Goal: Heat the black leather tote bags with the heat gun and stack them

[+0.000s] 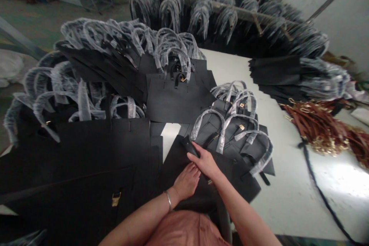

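Observation:
A black leather bag panel [175, 157] lies in front of me on the table, its plastic-wrapped handle [208, 117] standing at the top edge. My right hand [205, 161] is closed around a dark leather strap [190, 147] above this panel, with the thumb along its near side. Just below, my left hand [187, 181] meets the right one, fingers pressed together at the same strap; its fingertips are partly hidden. To the right, more black bag pieces [248, 150] with wrapped handles and gold clasps [241, 127] overlap one another.
Stacked black panels [86, 142] with wrapped handles cover the left side. Another pile [173, 100] sits ahead. Brown straps with gold hooks [319, 127] and a black cord [314, 177] lie on the white table [284, 200]. Many bags hang on a rack [225, 5] behind.

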{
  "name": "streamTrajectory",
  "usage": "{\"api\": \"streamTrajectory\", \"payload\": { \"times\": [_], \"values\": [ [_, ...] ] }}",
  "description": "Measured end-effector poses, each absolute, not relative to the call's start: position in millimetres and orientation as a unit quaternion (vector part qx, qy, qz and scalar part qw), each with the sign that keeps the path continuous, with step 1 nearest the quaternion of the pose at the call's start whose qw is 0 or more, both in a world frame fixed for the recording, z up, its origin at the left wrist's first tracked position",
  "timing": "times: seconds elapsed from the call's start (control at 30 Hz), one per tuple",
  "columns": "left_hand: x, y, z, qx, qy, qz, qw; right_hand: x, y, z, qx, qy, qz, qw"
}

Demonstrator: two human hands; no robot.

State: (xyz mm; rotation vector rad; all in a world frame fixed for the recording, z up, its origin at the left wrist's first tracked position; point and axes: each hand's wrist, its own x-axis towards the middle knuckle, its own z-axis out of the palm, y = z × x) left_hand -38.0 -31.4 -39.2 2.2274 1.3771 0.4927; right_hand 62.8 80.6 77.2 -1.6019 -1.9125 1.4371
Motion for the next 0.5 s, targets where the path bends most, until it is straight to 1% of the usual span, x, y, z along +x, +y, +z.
{"api": "streamTrajectory", "payload": {
  "times": [0.07,0.17,0.27,0.33,0.37,0.43,0.5],
  "values": [
    [-37.6,-28.0,-35.6,0.807,0.506,0.188,0.24,70.2,82.1,89.9,-0.561,-0.646,0.49,0.168],
    [-38.9,-5.5,-25.1,0.787,0.533,0.192,0.246,96.4,75.5,110.2,-0.581,-0.611,0.511,0.166],
    [-45.7,38.2,-10.6,0.749,0.604,0.207,0.177,125.6,58.6,117.1,-0.606,-0.571,0.529,0.163],
    [-53.6,69.8,-0.3,0.711,0.666,0.188,0.124,142.2,45.1,111.2,-0.622,-0.548,0.529,0.182],
    [-58.1,83.4,4.6,0.694,0.692,0.162,0.118,149.7,38.6,105.8,-0.631,-0.534,0.529,0.194],
    [-66.0,103.4,12.8,0.674,0.717,0.102,0.146,164.1,26.8,92.0,-0.649,-0.502,0.53,0.215],
    [-70.9,113.7,18.6,0.675,0.711,0.066,0.186,178.1,17.2,76.6,-0.665,-0.475,0.529,0.229]
  ]
}}
